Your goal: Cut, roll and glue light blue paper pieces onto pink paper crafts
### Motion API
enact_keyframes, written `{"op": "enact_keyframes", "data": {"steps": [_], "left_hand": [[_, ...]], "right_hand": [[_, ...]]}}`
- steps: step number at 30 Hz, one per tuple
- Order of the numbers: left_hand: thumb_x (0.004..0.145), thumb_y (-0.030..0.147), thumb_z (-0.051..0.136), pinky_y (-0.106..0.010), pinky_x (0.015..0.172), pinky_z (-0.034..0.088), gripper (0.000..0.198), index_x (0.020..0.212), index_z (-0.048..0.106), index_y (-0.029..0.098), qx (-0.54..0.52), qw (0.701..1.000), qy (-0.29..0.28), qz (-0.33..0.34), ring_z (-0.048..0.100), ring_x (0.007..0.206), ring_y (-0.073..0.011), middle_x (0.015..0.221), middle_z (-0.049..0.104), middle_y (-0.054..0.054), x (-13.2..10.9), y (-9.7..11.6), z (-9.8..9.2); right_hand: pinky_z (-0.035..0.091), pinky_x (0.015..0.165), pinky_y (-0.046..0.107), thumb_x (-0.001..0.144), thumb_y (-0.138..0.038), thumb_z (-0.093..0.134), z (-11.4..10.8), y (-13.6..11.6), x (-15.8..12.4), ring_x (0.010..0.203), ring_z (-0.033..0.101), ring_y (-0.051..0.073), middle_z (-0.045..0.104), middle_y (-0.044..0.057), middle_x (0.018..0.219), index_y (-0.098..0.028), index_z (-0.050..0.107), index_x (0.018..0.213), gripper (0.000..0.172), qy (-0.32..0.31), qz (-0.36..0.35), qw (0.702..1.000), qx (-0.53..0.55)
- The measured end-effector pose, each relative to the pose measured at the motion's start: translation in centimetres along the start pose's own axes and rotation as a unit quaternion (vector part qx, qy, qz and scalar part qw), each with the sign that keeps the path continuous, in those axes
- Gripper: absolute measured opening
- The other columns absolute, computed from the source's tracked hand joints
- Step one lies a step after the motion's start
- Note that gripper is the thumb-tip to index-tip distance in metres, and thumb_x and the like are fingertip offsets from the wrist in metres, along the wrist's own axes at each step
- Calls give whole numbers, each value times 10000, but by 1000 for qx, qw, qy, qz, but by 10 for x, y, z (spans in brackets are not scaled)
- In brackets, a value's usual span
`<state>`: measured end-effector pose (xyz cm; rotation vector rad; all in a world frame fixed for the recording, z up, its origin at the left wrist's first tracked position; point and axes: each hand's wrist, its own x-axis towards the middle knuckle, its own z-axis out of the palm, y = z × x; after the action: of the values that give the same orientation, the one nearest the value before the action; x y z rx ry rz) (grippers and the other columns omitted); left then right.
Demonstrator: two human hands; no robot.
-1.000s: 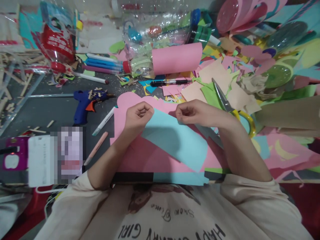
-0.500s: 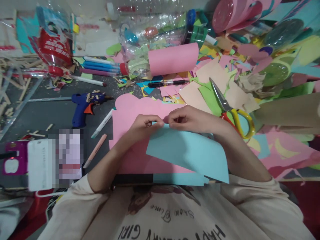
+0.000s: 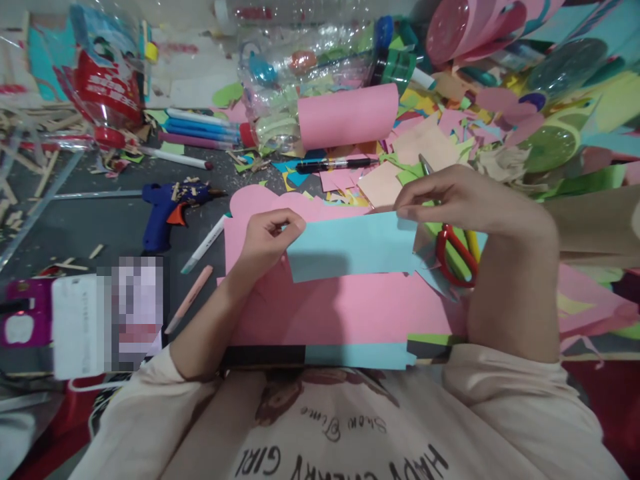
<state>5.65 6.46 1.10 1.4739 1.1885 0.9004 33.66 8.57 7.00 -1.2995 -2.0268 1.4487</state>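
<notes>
My left hand (image 3: pixel 267 237) bends inward at the wrist, its fingers curled and pinched narrow, thumb against fingertips, on the far left corner of a light-blue sheet of paper (image 3: pixel 355 247). My right hand (image 3: pixel 450 200) arches well to the right, thumb and fingertips closed on the sheet's far edge near its right end. Both forearms reach forward from cream sleeves.

Scissors with a red handle (image 3: pixel 441 247) lie under my right hand, which hides part of them. Left of my left arm are a peach marker (image 3: pixel 190 299) and a white marker (image 3: pixel 205 243); farther left, a blue hot glue gun (image 3: pixel 163 207) lies with wood chips on its top. Beyond my hands, a black pen (image 3: pixel 335 165) and a pink paper-wrapped bottle (image 3: pixel 349 117) lie on their sides among colored scraps.

The light-blue sheet is a plain, roughly rectangular strip, held between my hands over a larger pink sheet (image 3: pixel 295 313) with a scalloped far edge. Shadow darkens its near left part. I cannot tell whether its near edge touches the pink.
</notes>
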Motion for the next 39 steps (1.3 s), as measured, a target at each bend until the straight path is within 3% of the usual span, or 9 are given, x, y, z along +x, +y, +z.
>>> {"op": "enact_keyframes", "data": {"steps": [9, 12, 16, 22, 24, 27, 31, 35, 39], "left_hand": [[666, 267, 540, -219, 476, 381, 168, 518, 517, 191, -13, 1000, -19, 4, 458, 494, -90, 529, 534, 16, -2, 3, 4], [698, 308, 566, -202, 439, 370, 179, 568, 558, 186, -5, 998, -48, -41, 462, 447, -79, 519, 542, 27, -4, 5, 6], [780, 355, 578, -199, 437, 420, 191, 727, 645, 185, -23, 990, -85, -114, 532, 410, -90, 486, 550, 47, -8, 8, 12], [812, 402, 620, -211, 390, 430, 231, 909, 648, 194, -112, 987, 32, -113, 606, 401, -134, 455, 559, 53, -6, 1, 14], [810, 421, 641, -215, 399, 452, 263, 954, 623, 201, -137, 983, 67, -99, 625, 414, -142, 469, 563, 58, -4, -2, 14], [795, 417, 657, -211, 407, 468, 303, 1003, 582, 210, -155, 980, 81, -93, 637, 427, -134, 524, 592, 59, -3, -3, 14], [788, 366, 651, -219, 454, 506, 359, 1094, 546, 211, -154, 981, 53, -108, 680, 479, -150, 556, 623, 56, -7, 0, 21], [781, 310, 651, -256, 572, 571, 510, 1262, 514, 209, -144, 980, 36, -134, 718, 559, -166, 632, 682, 35, -12, 1, 32], [800, 292, 633, -293, 690, 596, 642, 1414, 452, 243, -113, 983, 21, -140, 713, 593, -155, 629, 680, 54, -17, -4, 37]], "right_hand": [[330, 530, 290, 764, -115, 633, -9, -2, -4, 548, 449, 56, 579, -18, 577, -170, 654, 626, 150, 94, 14, 995, 17], [338, 532, 257, 781, -129, 662, -4, 2, -1, 569, 461, 55, 572, -35, 586, -165, 648, 629, 157, 186, -20, 982, 9], [348, 528, 221, 788, -176, 697, 3, 7, 7, 551, 456, 50, 548, -66, 564, -172, 619, 634, 173, 325, -84, 942, 14], [460, 575, 241, 845, -185, 596, 1, -3, 8, 686, 657, 101, 691, 24, 807, -202, 581, 778, 71, 476, -115, 866, 104], [460, 578, 234, 851, -178, 578, 6, -4, 7, 687, 650, 93, 675, 15, 826, -215, 566, 816, 53, 463, -88, 876, 100], [499, 624, 250, 891, -266, 566, 34, 2, 8, 711, 623, 97, 655, 12, 883, -229, 568, 922, 48, 384, -23, 920, 77], [569, 745, 353, 917, -523, 527, 93, 21, 15, 903, 640, 177, 619, 65, 1109, -251, 469, 1243, 429, 319, -37, 942, 101], [527, 964, 442, 940, -568, 443, 131, 34, 16, 1159, 590, 240, 566, 101, 1285, -271, 402, 1355, 512, 392, -55, 916, 62], [368, 1139, 551, 977, -571, 277, 139, 35, 9, 1407, 407, 297, 412, 101, 1485, -319, 322, 1471, 556, 433, -72, 898, -42]]}}
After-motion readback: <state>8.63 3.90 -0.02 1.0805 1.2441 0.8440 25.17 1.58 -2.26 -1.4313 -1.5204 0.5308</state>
